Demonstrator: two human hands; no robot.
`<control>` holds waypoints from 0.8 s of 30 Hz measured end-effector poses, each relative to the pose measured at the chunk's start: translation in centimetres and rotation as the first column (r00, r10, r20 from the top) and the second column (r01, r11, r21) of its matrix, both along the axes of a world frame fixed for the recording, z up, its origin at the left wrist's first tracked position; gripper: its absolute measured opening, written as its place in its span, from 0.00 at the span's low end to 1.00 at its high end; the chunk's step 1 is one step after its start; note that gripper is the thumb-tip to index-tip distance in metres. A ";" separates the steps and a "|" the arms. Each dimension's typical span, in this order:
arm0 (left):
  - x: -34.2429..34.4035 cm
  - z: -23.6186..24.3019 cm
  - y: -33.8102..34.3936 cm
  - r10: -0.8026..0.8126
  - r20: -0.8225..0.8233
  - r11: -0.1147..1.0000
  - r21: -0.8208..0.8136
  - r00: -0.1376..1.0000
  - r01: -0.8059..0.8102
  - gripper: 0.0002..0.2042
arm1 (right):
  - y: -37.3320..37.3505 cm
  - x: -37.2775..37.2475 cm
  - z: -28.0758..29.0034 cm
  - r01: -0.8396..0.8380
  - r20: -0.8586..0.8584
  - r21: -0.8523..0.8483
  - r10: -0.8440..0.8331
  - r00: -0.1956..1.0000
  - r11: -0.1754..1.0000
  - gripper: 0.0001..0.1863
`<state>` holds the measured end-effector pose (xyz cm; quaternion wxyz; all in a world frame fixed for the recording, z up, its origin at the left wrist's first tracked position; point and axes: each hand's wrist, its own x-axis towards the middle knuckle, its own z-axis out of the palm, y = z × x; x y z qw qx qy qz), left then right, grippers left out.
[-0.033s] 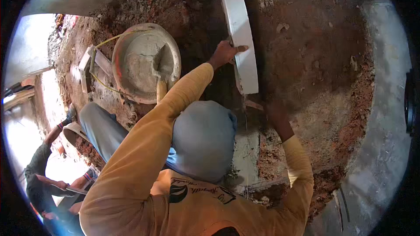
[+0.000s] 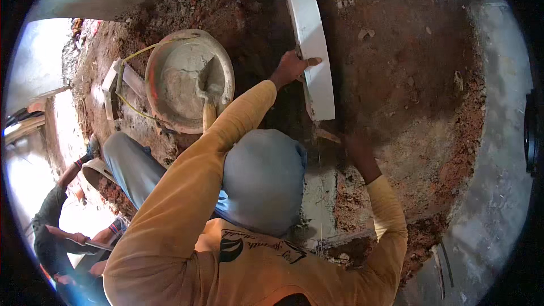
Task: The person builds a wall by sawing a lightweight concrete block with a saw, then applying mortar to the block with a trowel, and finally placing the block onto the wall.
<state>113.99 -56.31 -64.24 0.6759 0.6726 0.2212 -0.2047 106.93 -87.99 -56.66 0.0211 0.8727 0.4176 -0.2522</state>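
Observation:
A long white block lies on the dark soil, running away from me at the top centre. My left hand grips its left side, with the thumb across the upper face. Just past the block's near end, in shadow, is my right hand; one finger stretches left toward the block's lower corner and a thin string. The other right fingers are hard to make out. Left of my left arm stands a round pan of grey mortar. A trowel rests in it, its wooden handle toward me.
White block pieces and a yellow cord lie by the pan. A narrow pale masonry strip runs below the block's end. Grey concrete borders the right. Another person sits at lower left, near a tipped bowl.

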 end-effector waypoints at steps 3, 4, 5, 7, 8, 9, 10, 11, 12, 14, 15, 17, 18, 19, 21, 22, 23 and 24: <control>0.6 0.7 -1.0 -0.002 0.004 1.000 -0.019 1.000 0.002 0.35 | 0.3 0.4 2.3 -0.037 -0.034 -0.073 0.035 0.999 0.997 0.15; 0.7 0.7 -1.1 0.005 -0.027 1.000 -0.012 1.000 -0.006 0.35 | 0.3 0.9 2.2 0.032 -0.344 -0.338 -0.155 0.926 0.940 0.17; 0.8 0.7 -1.1 0.002 -0.024 1.000 -0.011 1.000 -0.002 0.35 | 0.3 1.3 1.7 0.036 -0.342 -0.337 -0.158 0.926 0.941 0.17; 0.4 -0.4 -0.6 0.057 -0.034 0.996 -0.064 0.998 -0.059 0.33 | 0.3 1.6 -0.5 0.130 -0.299 -0.183 -0.181 0.937 0.975 0.16; 0.7 -0.7 -1.0 0.053 -0.024 0.996 -0.069 0.998 -0.055 0.33 | -1.3 0.8 -3.2 0.135 -0.288 -0.185 -0.185 0.939 0.973 0.16; 1.5 -0.7 -2.0 0.037 0.046 0.999 -0.040 0.998 -0.035 0.34 | -4.2 -0.5 -6.5 0.258 -0.194 -0.020 -0.256 0.947 0.966 0.16; 1.8 -0.6 -2.8 0.023 0.104 1.000 -0.006 0.994 -0.022 0.35 | -6.1 -1.6 -7.9 0.348 -0.119 0.158 -0.332 0.936 0.924 0.15; 0.9 -1.3 -1.7 0.029 0.086 0.999 0.018 0.996 -0.031 0.35 | -4.8 -2.3 -7.1 0.343 -0.145 0.173 -0.321 0.936 0.923 0.15; 0.1 -1.8 -0.1 0.049 0.018 0.999 0.008 0.999 -0.049 0.37 | -2.6 -2.2 -4.6 0.318 -0.222 0.130 -0.285 0.932 0.939 0.15; 0.6 -1.2 -0.2 0.053 -0.025 0.998 -0.032 0.998 -0.054 0.38 | -2.5 -2.1 -1.3 0.300 -0.266 0.069 -0.272 0.925 0.951 0.15; 0.9 -0.8 -0.6 0.048 -0.025 0.996 -0.073 0.999 -0.049 0.39 | -3.5 -2.2 -0.8 0.340 -0.275 -0.002 -0.327 0.904 0.940 0.15; 0.8 -0.5 -1.0 0.046 -0.030 0.992 -0.113 0.999 -0.049 0.40 | -5.3 -3.1 -0.1 0.374 -0.284 -0.074 -0.379 0.881 0.925 0.16; 1.0 -0.3 -0.9 0.049 -0.045 0.994 -0.099 0.998 -0.054 0.40 | -5.8 -3.5 0.3 0.405 -0.286 -0.017 -0.393 0.874 0.914 0.16; 1.1 -0.2 -0.8 0.054 -0.061 0.995 -0.084 0.997 -0.059 0.40 | -6.1 -3.7 0.4 0.434 -0.290 0.040 -0.405 0.867 0.900 0.16; 0.8 0.1 -1.0 0.052 -0.036 0.996 -0.073 0.998 -0.054 0.40 | -6.6 -3.9 1.3 0.395 -0.324 0.034 -0.364 0.873 0.918 0.15; 0.8 0.4 -1.1 0.047 -0.015 0.997 -0.064 0.999 -0.048 0.39 | -6.5 -3.9 1.8 0.357 -0.360 0.026 -0.325 0.874 0.934 0.15; 0.8 0.1 -1.0 0.048 -0.014 0.997 -0.064 0.999 -0.049 0.39 | -5.7 -3.6 1.4 0.357 -0.360 0.027 -0.324 0.875 0.934 0.15; 0.9 -0.5 -0.3 0.045 0.005 0.998 -0.031 0.999 -0.045 0.40 | -3.8 -2.6 1.0 0.211 -0.383 -0.135 -0.248 0.890 0.968 0.14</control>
